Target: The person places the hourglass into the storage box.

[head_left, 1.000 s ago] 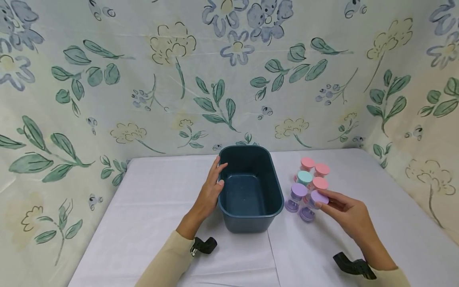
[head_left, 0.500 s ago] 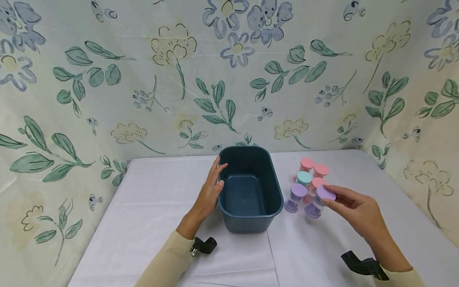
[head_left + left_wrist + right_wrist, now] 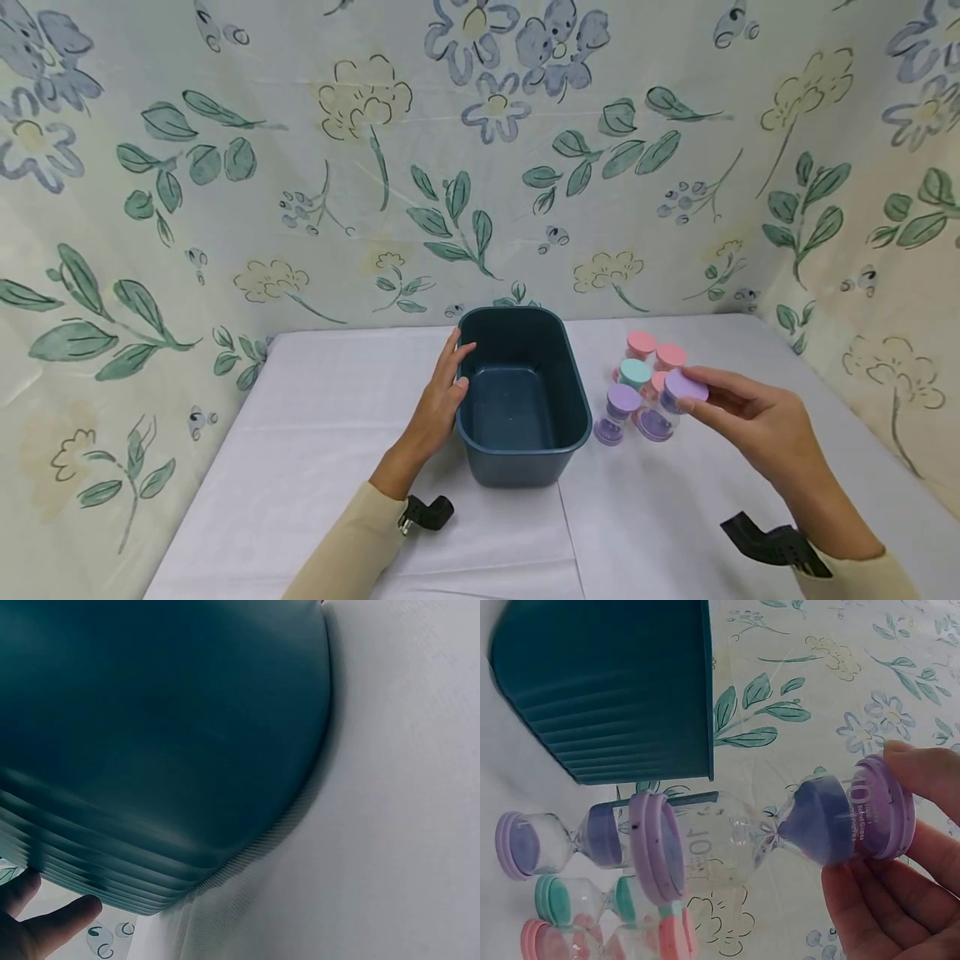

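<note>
In the head view my right hand [image 3: 765, 421] pinches the purple cap of a sand timer [image 3: 656, 425]. The right wrist view shows this sand timer [image 3: 735, 832] side-on, with purple sand, clear bulbs and a printed "10". My left hand [image 3: 435, 396] lies along the left side of a dark teal bin [image 3: 517, 467], its extended fingers touching at the rim. The left wrist view has two of its fingers [image 3: 64, 924] near the bin's ribbed outer wall [image 3: 97, 877]. Nothing lies inside the bin.
Right of the bin stand a second purple sand timer [image 3: 622, 400], a teal one [image 3: 634, 372] and several pink ones [image 3: 670, 355]. A white cloth [image 3: 337, 450] covers the table. Flowered fabric [image 3: 300, 208] hangs behind and at the sides.
My right hand has raised the purple sand timer, moving it up and slightly right from beside the other timers. My left hand and the bin stay in place.
</note>
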